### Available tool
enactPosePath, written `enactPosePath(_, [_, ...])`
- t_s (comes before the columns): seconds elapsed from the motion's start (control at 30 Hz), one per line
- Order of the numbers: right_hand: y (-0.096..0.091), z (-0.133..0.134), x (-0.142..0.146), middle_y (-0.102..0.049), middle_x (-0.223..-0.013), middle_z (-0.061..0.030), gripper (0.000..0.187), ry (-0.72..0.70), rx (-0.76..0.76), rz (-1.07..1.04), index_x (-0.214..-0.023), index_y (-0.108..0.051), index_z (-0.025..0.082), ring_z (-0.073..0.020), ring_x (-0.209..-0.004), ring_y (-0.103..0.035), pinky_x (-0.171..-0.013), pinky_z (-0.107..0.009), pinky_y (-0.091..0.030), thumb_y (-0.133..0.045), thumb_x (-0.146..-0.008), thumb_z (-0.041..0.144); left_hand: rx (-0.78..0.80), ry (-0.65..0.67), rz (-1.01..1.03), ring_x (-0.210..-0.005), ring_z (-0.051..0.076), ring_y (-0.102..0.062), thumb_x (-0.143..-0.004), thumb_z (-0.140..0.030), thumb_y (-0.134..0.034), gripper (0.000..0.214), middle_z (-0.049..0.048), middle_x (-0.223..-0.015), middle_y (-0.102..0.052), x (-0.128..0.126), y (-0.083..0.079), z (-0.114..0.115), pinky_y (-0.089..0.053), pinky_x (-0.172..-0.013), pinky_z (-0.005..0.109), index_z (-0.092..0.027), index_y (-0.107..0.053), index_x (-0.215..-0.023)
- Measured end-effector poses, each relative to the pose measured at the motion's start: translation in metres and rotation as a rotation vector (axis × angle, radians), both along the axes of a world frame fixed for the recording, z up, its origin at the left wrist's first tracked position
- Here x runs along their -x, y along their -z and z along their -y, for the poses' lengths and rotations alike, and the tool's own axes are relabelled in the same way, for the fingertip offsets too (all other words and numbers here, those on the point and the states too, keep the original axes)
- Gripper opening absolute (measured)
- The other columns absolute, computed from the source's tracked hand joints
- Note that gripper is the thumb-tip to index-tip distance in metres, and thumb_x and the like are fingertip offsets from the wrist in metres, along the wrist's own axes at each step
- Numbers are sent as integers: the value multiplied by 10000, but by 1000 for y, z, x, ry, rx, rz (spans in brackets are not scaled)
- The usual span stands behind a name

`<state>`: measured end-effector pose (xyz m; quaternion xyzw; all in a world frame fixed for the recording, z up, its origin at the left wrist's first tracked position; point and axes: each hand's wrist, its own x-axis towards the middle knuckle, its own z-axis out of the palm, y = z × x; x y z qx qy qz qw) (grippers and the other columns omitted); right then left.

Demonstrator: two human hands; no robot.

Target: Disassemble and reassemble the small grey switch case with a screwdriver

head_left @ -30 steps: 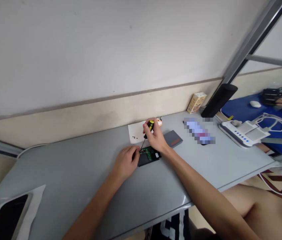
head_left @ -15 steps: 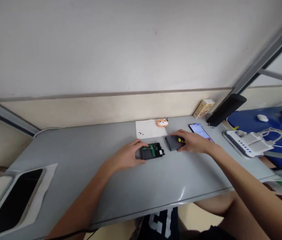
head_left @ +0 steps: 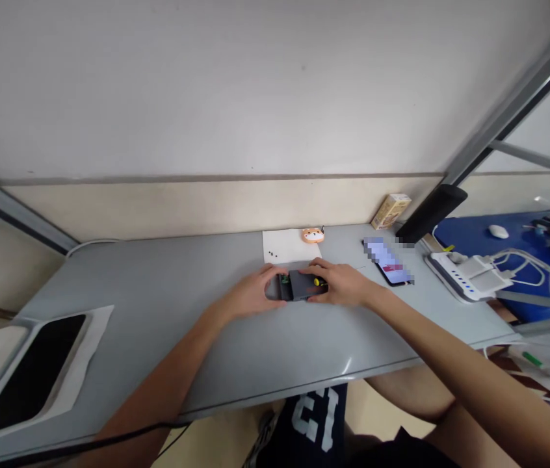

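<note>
A small dark device (head_left: 285,286) with a green circuit board showing at its left end lies on the grey desk (head_left: 236,338). A grey cover (head_left: 303,284) rests over most of it. My left hand (head_left: 255,292) grips the device's left end with curled fingers. My right hand (head_left: 338,285) presses on the cover from the right and keeps a yellow-and-black screwdriver (head_left: 317,281) under its fingers.
Behind the device lies a white sheet of paper (head_left: 287,247) with tiny dark screws (head_left: 271,253) and an orange animal figure (head_left: 313,234). A phone (head_left: 387,261), a small carton (head_left: 390,210) and a white power strip (head_left: 465,276) are to the right. A black tablet (head_left: 31,374) is at the near left.
My right hand went right to the grey cover with the screwdriver, then brought the cover left onto the device. My left hand stayed on the device's left end.
</note>
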<state>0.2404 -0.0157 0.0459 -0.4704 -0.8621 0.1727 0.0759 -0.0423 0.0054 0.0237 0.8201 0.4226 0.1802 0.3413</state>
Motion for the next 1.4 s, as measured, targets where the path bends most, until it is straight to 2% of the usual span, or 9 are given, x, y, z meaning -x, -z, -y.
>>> enactPosePath(0.27, [-1,-3,20,-599,-1430,-84,685,-17,-42,-174,-1460,-556,338,-245,-918,-710,-794,-402,-559,-729,-848,594,-34,-20,-45,-1095,295,-680,-770,-417,-843,890,58,-1184,-723,-5,3,-2,-522,-915,370,-329,-446,-1561])
enactPosePath(0.4, [-12,-27,30,-717,-1127,-69,276,237,-231,-831,-1106,-710,268,-231,-1039,-675,-943,-406,-525,-602,-966,481,-38,-25,-78,-1157,325,-670,-755,-414,-864,895,69,-1280,-714,-7,9,-5,-518,-975,412,-318,-463,-1550])
enactPosePath(0.53, [2,-62,38,-717,-939,-47,330,579,-193,-1644,-1019,-637,252,-195,-865,-696,-856,-379,-547,-476,-969,535,-73,-50,-120,-1199,352,-644,-766,-463,-857,910,74,-1374,-678,-9,17,-4,-509,-1003,454,-345,-435,-1563])
enactPosePath(0.6, [16,-72,43,-714,-881,-49,342,704,-70,-1808,-1019,-622,237,-197,-853,-705,-819,-359,-546,-475,-932,533,-90,-68,-156,-1168,353,-649,-774,-485,-849,927,79,-1319,-703,-10,21,-2,-514,-986,455,-349,-411,-1578])
enactPosePath(0.7, [31,-72,54,-721,-862,-50,350,791,94,-1784,-1026,-603,229,-208,-831,-703,-726,-336,-519,-508,-886,535,-96,-70,-211,-1106,349,-658,-784,-506,-839,946,75,-1170,-745,-11,25,0,-526,-940,441,-341,-385,-1596])
enactPosePath(0.77, [35,-68,61,-724,-870,-48,380,786,69,-1729,-1040,-602,232,-206,-844,-691,-722,-326,-509,-474,-902,561,-84,-60,-230,-1094,345,-658,-783,-508,-840,946,65,-1143,-748,-10,27,0,-528,-930,431,-342,-386,-1596])
enactPosePath(0.9, [34,-64,62,-693,-873,-26,450,848,-16,-1596,-1029,-639,249,-167,-778,-639,-668,-285,-471,-380,-941,606,-89,-48,-235,-1116,324,-659,-792,-498,-834,850,50,-1266,-722,-10,29,-1,-524,-972,434,-345,-465,-1542])
enactPosePath(1.1, [32,-65,44,-468,-614,26,595,935,90,-1521,-915,-702,222,-119,-499,-377,-490,-277,-296,-396,-931,732,-156,-46,-200,-1188,303,-657,-800,-452,-817,728,52,-1410,-662,-15,23,3,-497,-1069,438,-290,-536,-1451])
enactPosePath(1.4, [45,-65,51,-611,-703,-5,527,793,-24,-1395,-874,-670,204,-148,-646,-562,-652,-284,-430,-462,-952,682,-320,1,-78,-1220,275,-657,-839,-379,-734,458,95,-1429,-617,-18,20,9,-521,-1079,430,-244,-623,-1263])
